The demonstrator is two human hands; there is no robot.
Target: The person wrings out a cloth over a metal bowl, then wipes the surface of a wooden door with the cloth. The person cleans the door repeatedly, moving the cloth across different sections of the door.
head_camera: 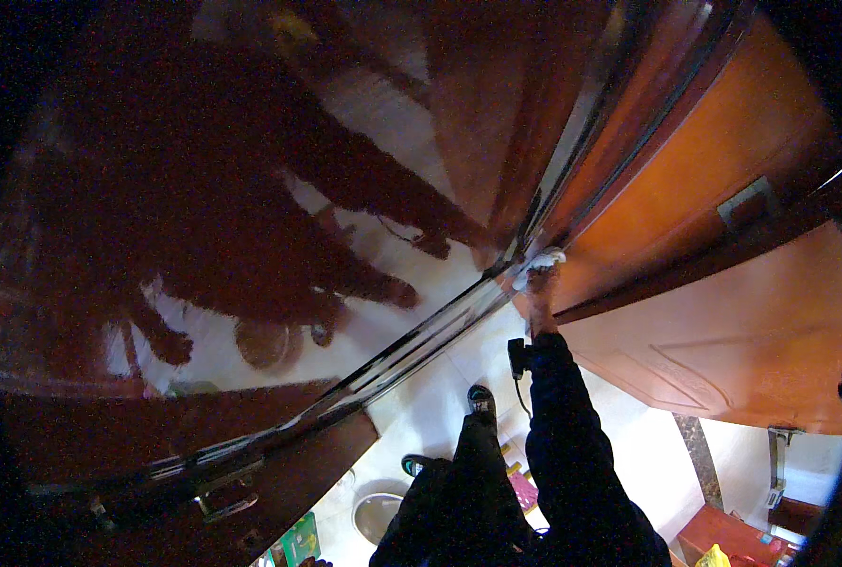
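My right hand (pixel 541 276) grips a crumpled whitish cloth (pixel 550 259). It presses the cloth against the lower corner where a long shiny metal-edged strip (pixel 435 322) meets an orange-brown wooden panel (pixel 683 163). A dark sleeve covers my right arm, and a small black device (pixel 516 358) with a cable sits at the wrist. On the left, a large glossy dark red-brown panel (pixel 201 177) mirrors my body, arm and the floor. My left hand is out of view.
A round basin (pixel 377 517) stands on the pale tiled floor, left of my legs. A metal handle (pixel 229 502) projects from the dark panel. A carved wooden panel (pixel 697 361) is at right. Below it are a reddish wooden table (pixel 719 528) and a yellow item (pixel 711 556). Something green (pixel 302 539) lies lower left.
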